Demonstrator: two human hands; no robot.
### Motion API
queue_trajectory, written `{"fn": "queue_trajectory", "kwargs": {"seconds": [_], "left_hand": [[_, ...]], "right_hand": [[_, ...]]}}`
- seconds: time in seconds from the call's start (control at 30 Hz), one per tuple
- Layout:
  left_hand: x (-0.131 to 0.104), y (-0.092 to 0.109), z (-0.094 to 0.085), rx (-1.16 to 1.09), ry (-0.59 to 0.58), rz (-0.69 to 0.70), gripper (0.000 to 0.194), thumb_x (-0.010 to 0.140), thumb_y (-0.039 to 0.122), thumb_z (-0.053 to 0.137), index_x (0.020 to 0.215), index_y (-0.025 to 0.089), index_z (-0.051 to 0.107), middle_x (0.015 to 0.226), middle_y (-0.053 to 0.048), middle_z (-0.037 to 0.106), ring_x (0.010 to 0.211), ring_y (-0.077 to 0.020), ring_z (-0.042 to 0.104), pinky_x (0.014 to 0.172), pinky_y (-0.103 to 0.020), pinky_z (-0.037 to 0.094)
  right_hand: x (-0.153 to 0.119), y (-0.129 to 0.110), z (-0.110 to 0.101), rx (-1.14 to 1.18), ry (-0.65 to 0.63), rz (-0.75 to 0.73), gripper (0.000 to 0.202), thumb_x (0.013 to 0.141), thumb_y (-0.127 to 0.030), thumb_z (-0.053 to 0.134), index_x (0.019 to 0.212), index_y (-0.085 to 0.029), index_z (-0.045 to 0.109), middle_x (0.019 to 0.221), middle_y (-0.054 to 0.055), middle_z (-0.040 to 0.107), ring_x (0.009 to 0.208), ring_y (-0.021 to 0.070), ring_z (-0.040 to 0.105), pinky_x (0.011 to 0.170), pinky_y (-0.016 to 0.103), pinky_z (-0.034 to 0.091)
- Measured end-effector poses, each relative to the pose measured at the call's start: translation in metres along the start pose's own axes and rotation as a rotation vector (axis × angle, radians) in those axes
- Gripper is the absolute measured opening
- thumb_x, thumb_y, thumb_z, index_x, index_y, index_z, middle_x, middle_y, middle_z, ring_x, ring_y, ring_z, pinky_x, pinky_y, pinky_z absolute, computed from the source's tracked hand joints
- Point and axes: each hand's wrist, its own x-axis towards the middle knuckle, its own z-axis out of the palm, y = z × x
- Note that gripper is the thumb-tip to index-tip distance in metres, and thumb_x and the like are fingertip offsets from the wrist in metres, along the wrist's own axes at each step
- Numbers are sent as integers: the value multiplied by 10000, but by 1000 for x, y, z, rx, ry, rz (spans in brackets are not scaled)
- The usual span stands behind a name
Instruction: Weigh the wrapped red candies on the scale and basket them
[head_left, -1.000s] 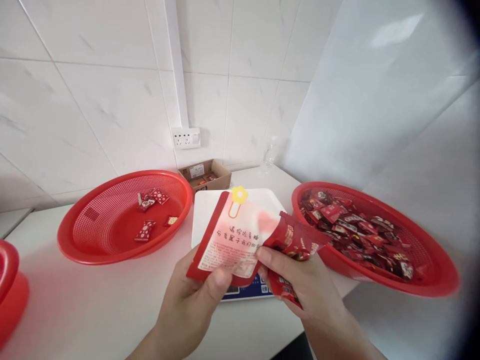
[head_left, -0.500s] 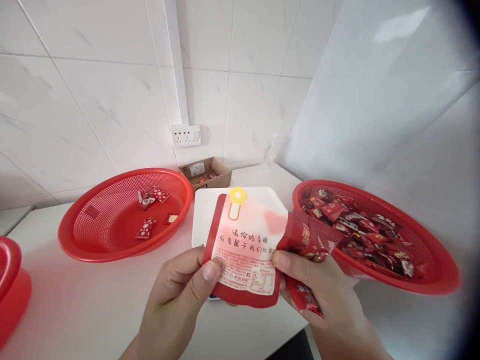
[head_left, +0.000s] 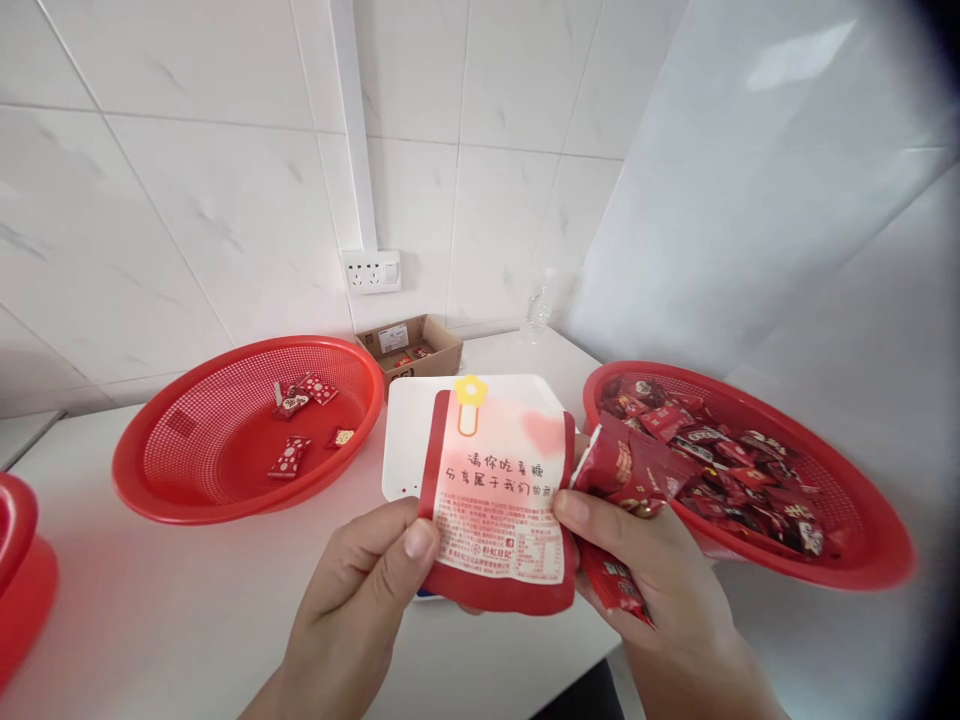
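Note:
A red-edged, pale pink pouch [head_left: 499,460] with a yellow flower, a pink heart and handwritten-style Chinese text is held upright in front of me. My left hand [head_left: 367,590] pinches its lower left edge, thumb on the printed face. My right hand [head_left: 660,590] is closed at the right edge, its thumb touching the pouch. That hand also grips several red wrapped candies: one candy [head_left: 626,465] sticks up above the thumb, another candy [head_left: 616,588] shows below it. Behind the pouch, partly hidden, lies a white flat rounded slab [head_left: 409,430].
On the right, a red plastic basket [head_left: 885,565] is full of wrapped candies. A second red basket [head_left: 172,500] at left holds several candies. Another red basket [head_left: 19,560] is cut off at the left edge. An open cardboard box [head_left: 446,355] stands near the wall socket [head_left: 371,272].
The pouch has shifted slightly right. The upper candy packet in my right hand has tipped and come away from the pouch's face, baring its right edge. Both hands keep their hold.

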Motion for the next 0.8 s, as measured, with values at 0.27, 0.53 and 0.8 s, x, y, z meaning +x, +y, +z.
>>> {"fn": "queue_trajectory", "kwargs": {"seconds": [0.27,0.53,0.8], "left_hand": [[2,-1,-1,-104,-7,-42,492,876,638,579,805,206,802,657,-79,751,816,-308,738,707,-385,592],[7,-3,4,-206,-92,-151,502,873,650,567,922,205,793,741,-98,762,750,-293,753,623,-367,615],[10,-10,3,-263,-306,-295,461,876,543,638,1225,245,684,852,-98,783,679,-221,765,547,-247,596]], "right_hand": [[2,-3,0,28,-28,-44,313,633,-450,880,659,-209,681,487,-22,582,408,110,513,346,210,380],[4,-2,1,35,-98,-60,294,681,-449,848,695,-193,704,496,-4,625,367,95,487,311,184,302],[5,-1,-1,-1,-57,-38,354,645,-488,866,648,-185,684,488,-5,597,382,111,509,319,209,349]]}}
